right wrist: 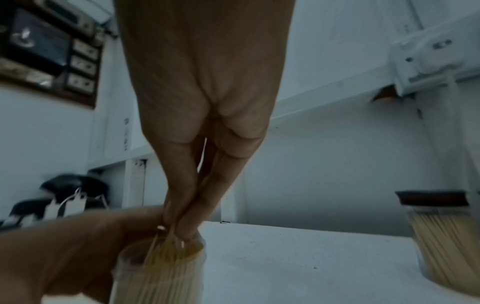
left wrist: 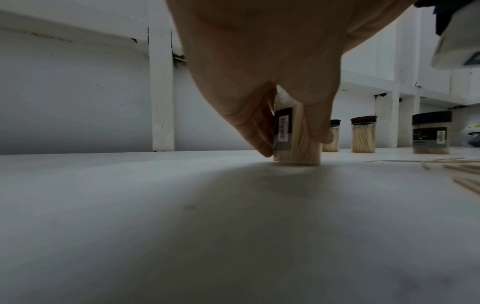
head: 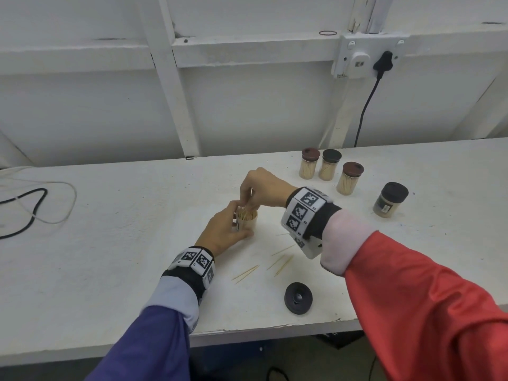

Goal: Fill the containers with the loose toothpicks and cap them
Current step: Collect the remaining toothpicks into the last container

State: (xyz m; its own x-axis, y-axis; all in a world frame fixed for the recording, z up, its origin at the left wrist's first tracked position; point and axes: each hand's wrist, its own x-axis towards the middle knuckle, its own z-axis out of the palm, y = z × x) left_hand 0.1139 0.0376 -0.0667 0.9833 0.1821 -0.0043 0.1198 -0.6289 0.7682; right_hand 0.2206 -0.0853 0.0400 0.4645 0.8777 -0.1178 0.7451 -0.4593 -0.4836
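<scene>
An uncapped clear container (head: 248, 221) (left wrist: 296, 142) (right wrist: 161, 273) full of toothpicks stands upright on the white table (head: 110, 243). My left hand (head: 224, 229) (left wrist: 262, 86) grips its side. My right hand (head: 254, 188) (right wrist: 182, 224) reaches down from above and pinches a few toothpicks at the container's mouth. Several loose toothpicks (head: 275, 264) (left wrist: 462, 172) lie on the table in front of the container. A black cap (head: 298, 297) lies near the table's front edge.
Several capped containers of toothpicks (head: 330, 169) (left wrist: 363, 134) stand at the back right, a wider black-capped one (head: 390, 199) (left wrist: 430, 132) farther right. Cables (head: 35, 202) lie at the far left. A socket with a black plug (head: 383, 61) is on the wall.
</scene>
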